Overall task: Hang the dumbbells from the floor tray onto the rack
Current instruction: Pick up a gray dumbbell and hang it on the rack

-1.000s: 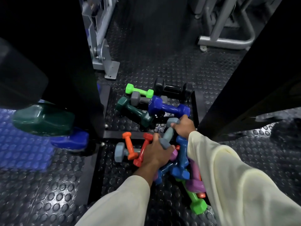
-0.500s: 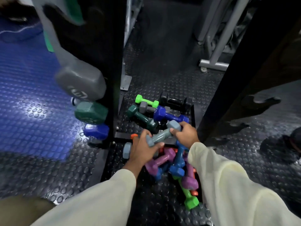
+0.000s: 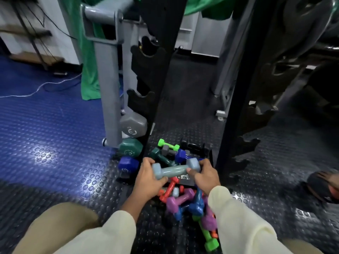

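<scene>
Left hand (image 3: 148, 178) and right hand (image 3: 204, 176) are each gripping one end of a pale grey-blue rubber-coated dumbbell (image 3: 175, 169), holding it level above the black floor tray (image 3: 211, 154) of mixed coloured dumbbells (image 3: 183, 198). It's sitting between the black rack uprights (image 3: 233, 88), near the bottom hooks.

One cam only, head-worn, wide-angle w/ edge distortion. It looks fwd and steeply down from above the person's arms, sleeves entering from the bottom edge. Left hand (image 3: 146, 178) and right hand (image 3: 205, 176) sit near, just below frame centre, over the floor tray (image 3: 211, 158). Black rack (image 3: 156, 74) uprights rise close in front, running to the top edge. Studded floor (image 3: 55, 143) fills left and right sides. No 2nd view, so no overlap.
</scene>
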### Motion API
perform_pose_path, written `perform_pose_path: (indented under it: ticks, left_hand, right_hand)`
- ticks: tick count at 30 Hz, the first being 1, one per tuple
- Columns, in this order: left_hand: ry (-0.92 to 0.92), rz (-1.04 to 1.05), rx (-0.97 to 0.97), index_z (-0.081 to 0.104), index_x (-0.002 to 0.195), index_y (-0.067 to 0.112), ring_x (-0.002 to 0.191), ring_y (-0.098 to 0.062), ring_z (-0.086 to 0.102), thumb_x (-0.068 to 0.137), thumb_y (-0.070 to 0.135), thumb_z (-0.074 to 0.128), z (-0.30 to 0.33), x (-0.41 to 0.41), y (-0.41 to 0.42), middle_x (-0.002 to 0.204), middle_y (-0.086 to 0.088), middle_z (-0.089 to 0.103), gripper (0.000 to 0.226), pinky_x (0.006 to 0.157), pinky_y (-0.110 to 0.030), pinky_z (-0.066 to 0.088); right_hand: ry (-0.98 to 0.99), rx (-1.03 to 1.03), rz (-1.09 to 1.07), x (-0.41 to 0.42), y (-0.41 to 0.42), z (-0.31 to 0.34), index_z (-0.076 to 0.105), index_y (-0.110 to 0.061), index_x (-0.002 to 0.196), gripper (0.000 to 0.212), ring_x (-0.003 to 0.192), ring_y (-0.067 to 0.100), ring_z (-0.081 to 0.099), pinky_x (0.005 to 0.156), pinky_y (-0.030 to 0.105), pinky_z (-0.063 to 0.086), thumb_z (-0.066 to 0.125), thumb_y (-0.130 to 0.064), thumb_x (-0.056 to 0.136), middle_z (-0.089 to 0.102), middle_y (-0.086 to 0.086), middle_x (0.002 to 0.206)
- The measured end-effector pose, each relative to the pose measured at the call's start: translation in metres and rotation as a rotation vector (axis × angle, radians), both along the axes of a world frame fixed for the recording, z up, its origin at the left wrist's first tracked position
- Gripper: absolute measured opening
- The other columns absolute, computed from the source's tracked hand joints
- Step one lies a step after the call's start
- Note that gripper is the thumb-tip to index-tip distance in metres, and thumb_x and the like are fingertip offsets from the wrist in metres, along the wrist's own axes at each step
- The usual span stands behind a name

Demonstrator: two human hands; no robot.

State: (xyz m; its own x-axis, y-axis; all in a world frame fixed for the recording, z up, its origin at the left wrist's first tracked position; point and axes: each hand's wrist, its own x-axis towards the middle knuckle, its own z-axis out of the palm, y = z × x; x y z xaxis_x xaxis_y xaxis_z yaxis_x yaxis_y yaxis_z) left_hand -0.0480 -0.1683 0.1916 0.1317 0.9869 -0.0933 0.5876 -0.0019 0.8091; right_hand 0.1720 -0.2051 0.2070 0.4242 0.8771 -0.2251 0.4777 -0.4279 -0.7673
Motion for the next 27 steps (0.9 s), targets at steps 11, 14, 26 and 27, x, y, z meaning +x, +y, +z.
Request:
perform_pose_path:
  ticks: [11, 14, 26, 27]
  left_hand:
    - [-0.276, 0.196, 0.299, 0.047, 0.116, 0.028, 0.098, 0.002, 0.059, 0.063, 0.015, 0.098, 0.111, -0.071, -0.004, 0.112, 0.014, 0.061, 0.075, 0.075, -0.005, 0.041]
    - [-0.409, 0.250, 0.372, 0.052, 0.115, 0.029, 0.100, 0.013, 0.059, 0.065, 0.009, 0.097, 0.141, -0.087, -0.001, 0.114, 0.017, 0.063, 0.071, 0.081, -0.009, 0.049]
    - [-0.801, 0.284, 0.581, 0.070, 0.130, 0.038, 0.111, -0.021, 0.068, 0.091, 0.014, 0.079, 0.205, -0.130, 0.105, 0.120, -0.001, 0.055, 0.047, 0.092, -0.049, 0.062]
    - [-0.796, 0.277, 0.588, 0.070, 0.129, 0.038, 0.112, -0.021, 0.068, 0.091, 0.016, 0.080, 0.206, -0.131, 0.117, 0.121, 0.001, 0.057, 0.046, 0.090, -0.048, 0.062]
  right_hand:
    - [0.455, 0.435, 0.046, -0.064, -0.025, 0.112, 0.067, -0.030, 0.102, 0.014, 0.104, 0.023, 0.074, 0.094, 0.054, 0.059, 0.076, -0.029, 0.092, 0.077, -0.004, 0.110]
    - [0.608, 0.535, 0.103, -0.073, -0.019, 0.141, 0.068, -0.015, 0.109, 0.016, 0.112, 0.034, 0.071, 0.086, 0.047, 0.060, 0.069, -0.006, 0.096, 0.075, 0.008, 0.115]
    - [0.522, 0.683, 0.245, -0.147, 0.028, 0.209, 0.059, -0.031, 0.137, 0.079, 0.107, 0.014, 0.073, 0.083, 0.026, 0.060, 0.091, -0.007, 0.070, 0.073, -0.005, 0.122]
    - [0.489, 0.705, 0.237, -0.154, 0.035, 0.206, 0.060, -0.035, 0.138, 0.079, 0.110, 0.012, 0.072, 0.085, 0.025, 0.060, 0.091, -0.006, 0.072, 0.072, -0.007, 0.125]
